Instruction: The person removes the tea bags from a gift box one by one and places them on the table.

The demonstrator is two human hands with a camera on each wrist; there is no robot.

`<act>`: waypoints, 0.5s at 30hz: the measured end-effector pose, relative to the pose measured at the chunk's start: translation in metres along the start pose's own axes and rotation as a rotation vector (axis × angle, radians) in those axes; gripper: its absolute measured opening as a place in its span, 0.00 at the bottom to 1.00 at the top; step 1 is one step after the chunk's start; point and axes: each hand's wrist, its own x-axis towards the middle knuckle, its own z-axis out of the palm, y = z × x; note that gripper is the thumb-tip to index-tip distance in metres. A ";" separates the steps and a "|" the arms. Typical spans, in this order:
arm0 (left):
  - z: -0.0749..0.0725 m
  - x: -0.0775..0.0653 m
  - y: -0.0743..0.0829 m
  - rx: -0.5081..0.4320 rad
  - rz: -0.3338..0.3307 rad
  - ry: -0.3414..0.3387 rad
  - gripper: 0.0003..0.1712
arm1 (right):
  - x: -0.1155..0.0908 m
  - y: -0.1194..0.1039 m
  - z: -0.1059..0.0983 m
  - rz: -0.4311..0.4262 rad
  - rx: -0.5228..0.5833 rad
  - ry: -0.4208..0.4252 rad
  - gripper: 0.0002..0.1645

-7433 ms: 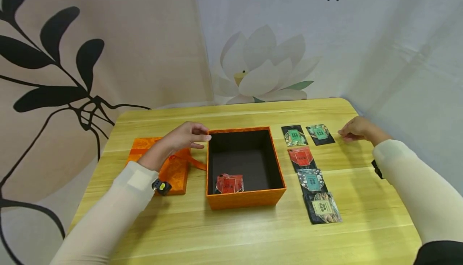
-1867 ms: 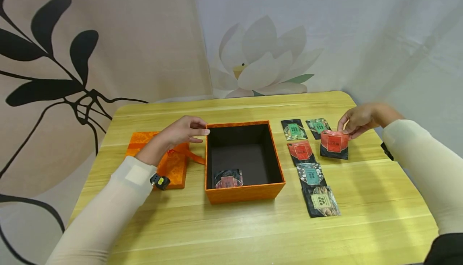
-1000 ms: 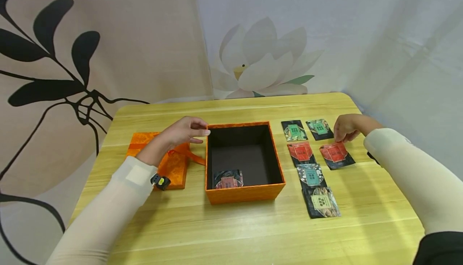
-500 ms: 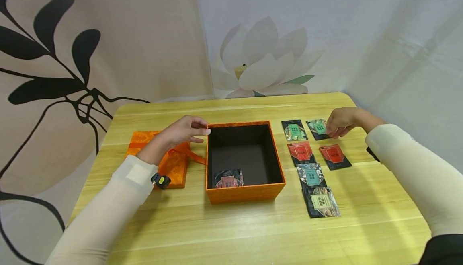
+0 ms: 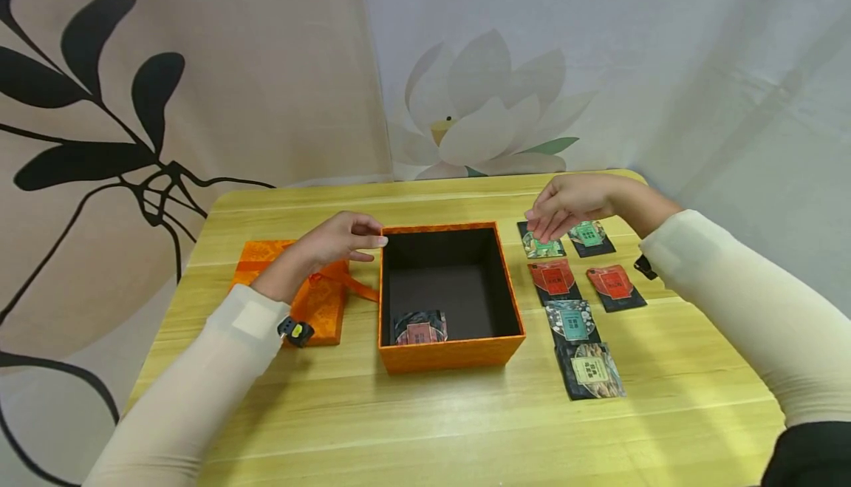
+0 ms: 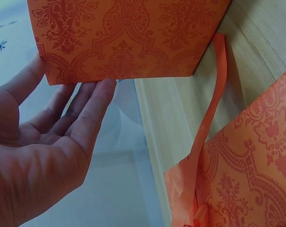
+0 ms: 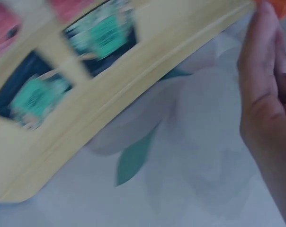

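Note:
My left hand (image 5: 342,244) touches the back left corner of an orange patterned box (image 5: 452,358) with loosely extended fingers; in the left wrist view, fingertips (image 6: 107,85) meet the box's edge. Inside the box, against its near wall, stands a dark packet with a pinkish label (image 5: 420,329). My right hand (image 5: 575,202) hangs, fingers pointing down and seemingly holding nothing, over a green-label packet (image 5: 544,248). Another green-label packet (image 5: 590,237) lies to its right. Two red packets lie in front: the left one (image 5: 555,280) and the right one (image 5: 613,285).
A teal-label packet (image 5: 573,322) and a yellow-label packet (image 5: 590,372) continue the left column, right of the box. An orange lid (image 5: 326,324) with ribbon (image 5: 359,289) lies left of the box. A printed curtain (image 5: 492,66) hangs behind the wooden table (image 5: 465,435).
The right hand lifted a red packet from the box, laid it below the right green-label one and let go. It has since moved left toward the box. The left hand has stayed put.

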 end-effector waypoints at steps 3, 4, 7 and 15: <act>0.000 0.000 -0.001 0.002 0.003 0.001 0.27 | 0.006 -0.019 0.012 -0.041 0.049 -0.053 0.22; 0.000 0.000 -0.001 0.004 0.005 0.002 0.27 | 0.009 -0.024 0.017 -0.048 0.062 -0.066 0.23; 0.000 -0.001 0.000 0.010 0.014 0.005 0.28 | 0.017 -0.039 0.030 -0.055 0.079 -0.104 0.26; 0.000 0.000 0.001 -0.010 -0.006 0.005 0.29 | 0.047 -0.062 0.067 -0.042 0.044 -0.189 0.27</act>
